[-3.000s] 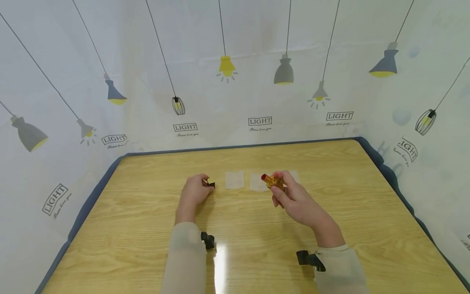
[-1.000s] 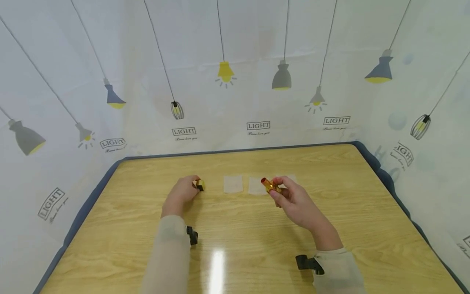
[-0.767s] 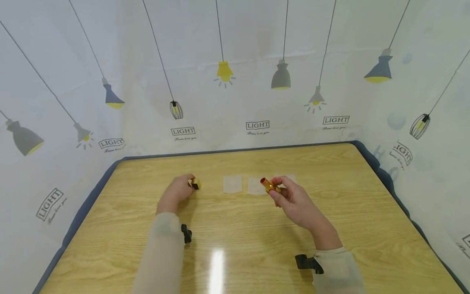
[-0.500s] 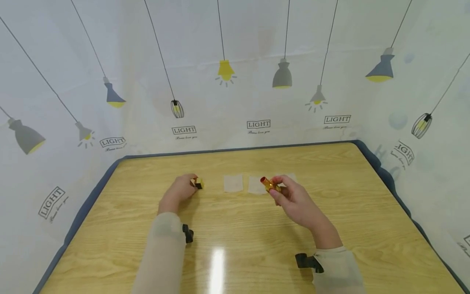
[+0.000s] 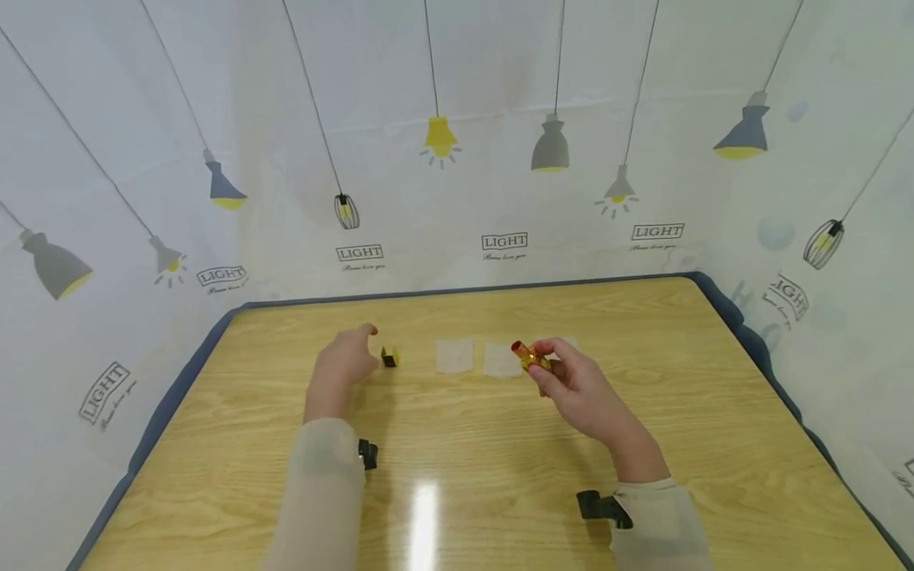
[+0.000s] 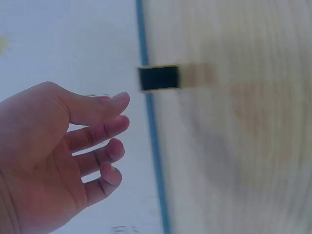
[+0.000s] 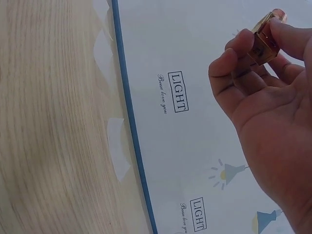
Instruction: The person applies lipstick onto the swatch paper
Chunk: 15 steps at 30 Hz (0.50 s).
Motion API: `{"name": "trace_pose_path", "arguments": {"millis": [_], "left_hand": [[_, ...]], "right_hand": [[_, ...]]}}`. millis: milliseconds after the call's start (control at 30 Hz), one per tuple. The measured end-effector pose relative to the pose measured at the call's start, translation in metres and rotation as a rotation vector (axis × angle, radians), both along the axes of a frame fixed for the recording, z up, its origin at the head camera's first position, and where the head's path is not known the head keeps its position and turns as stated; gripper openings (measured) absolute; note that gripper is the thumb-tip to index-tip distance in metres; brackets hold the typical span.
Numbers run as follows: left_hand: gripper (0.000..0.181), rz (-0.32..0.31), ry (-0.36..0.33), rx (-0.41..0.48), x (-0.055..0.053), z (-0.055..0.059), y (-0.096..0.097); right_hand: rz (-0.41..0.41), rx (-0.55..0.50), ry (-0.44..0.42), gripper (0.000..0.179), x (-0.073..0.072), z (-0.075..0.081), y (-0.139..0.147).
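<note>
In the head view, a small black-and-gold block (image 5: 389, 356) stands on the table, left of the pale squares. My left hand (image 5: 344, 361) is just to its left, apart from it, with thumb and fingers spread. The left wrist view shows the block's dark face (image 6: 159, 78) with thin gold edges, beyond the loosely bent left fingers. Above the table, my right hand (image 5: 577, 387) pinches a small shiny gold bottle (image 5: 534, 358) between thumb and fingers. Its reddish, tube-like neck tilts up and to the left. In the right wrist view the fingers partly cover the bottle (image 7: 264, 46).
A row of thin pale squares lies flat on the wooden table (image 5: 457, 444): a left one (image 5: 455, 355), a middle one (image 5: 501, 359) and a right one (image 5: 569, 342) partly behind the right hand. Blue edging and a lamp-printed white sheet (image 5: 493, 190) surround the table.
My left hand carried the black-and-gold block leftward, then let go of it, fingers now spread beside it. My right hand keeps the bottle in nearly the same place.
</note>
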State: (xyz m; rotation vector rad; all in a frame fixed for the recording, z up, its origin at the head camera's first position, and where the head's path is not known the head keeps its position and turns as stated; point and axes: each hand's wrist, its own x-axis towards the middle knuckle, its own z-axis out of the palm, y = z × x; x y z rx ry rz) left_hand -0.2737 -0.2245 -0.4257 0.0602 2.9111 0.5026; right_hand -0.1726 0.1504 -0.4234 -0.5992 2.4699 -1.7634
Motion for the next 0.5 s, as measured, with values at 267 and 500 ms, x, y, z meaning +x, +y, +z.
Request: {"name": "trace_pose_path", "arguments": {"millis": [267, 500], "left_hand": [[0.052, -0.041, 0.174, 0.211, 0.036, 0.034, 0.048], [0.043, -0.108, 0.203, 0.807, 0.075, 0.028, 0.1]], "right_hand": [[-0.043, -0.027, 0.025, 0.026, 0.003, -0.001, -0.006], [-0.04, -0.092, 0.04, 0.026, 0.008, -0.011, -0.028]]}}
